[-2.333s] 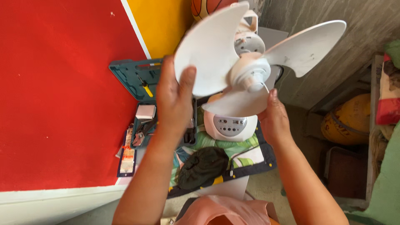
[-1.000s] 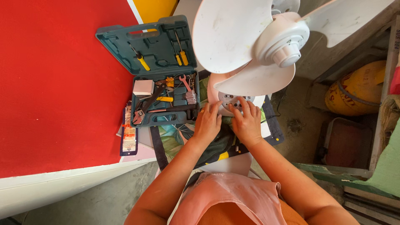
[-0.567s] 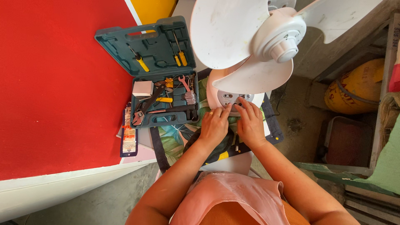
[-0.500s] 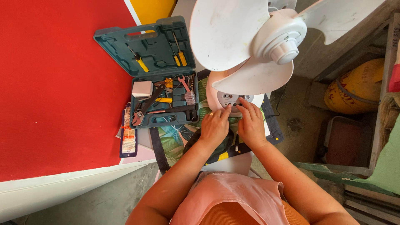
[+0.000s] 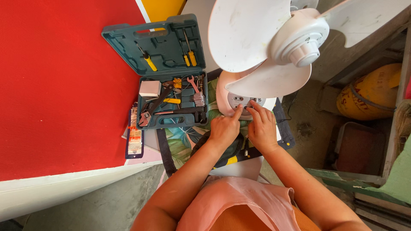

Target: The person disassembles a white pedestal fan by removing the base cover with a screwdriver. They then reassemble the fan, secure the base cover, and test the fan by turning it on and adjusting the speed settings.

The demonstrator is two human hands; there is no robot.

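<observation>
A white table fan stands in front of me, its bare blades [image 5: 252,38] and hub [image 5: 302,42] close to the camera and its round pale base [image 5: 223,96] below them. My left hand [image 5: 224,127] has its fingertips on the grey control panel [image 5: 242,100] of the base. My right hand [image 5: 262,127] touches the same panel from the right, fingers spread. Neither hand grips anything. The blades hide the fan's stem and part of the base.
An open teal tool case [image 5: 165,72] with yellow-handled screwdrivers, pliers and wrenches lies to the left on a red mat [image 5: 60,85]. A leaf-print cloth bag [image 5: 184,139] lies under the fan. A yellow container [image 5: 372,92] and crates stand at the right.
Earlier both hands held the fan by its blades and head. They have since dropped to the base's control panel, where their fingers shift slightly.
</observation>
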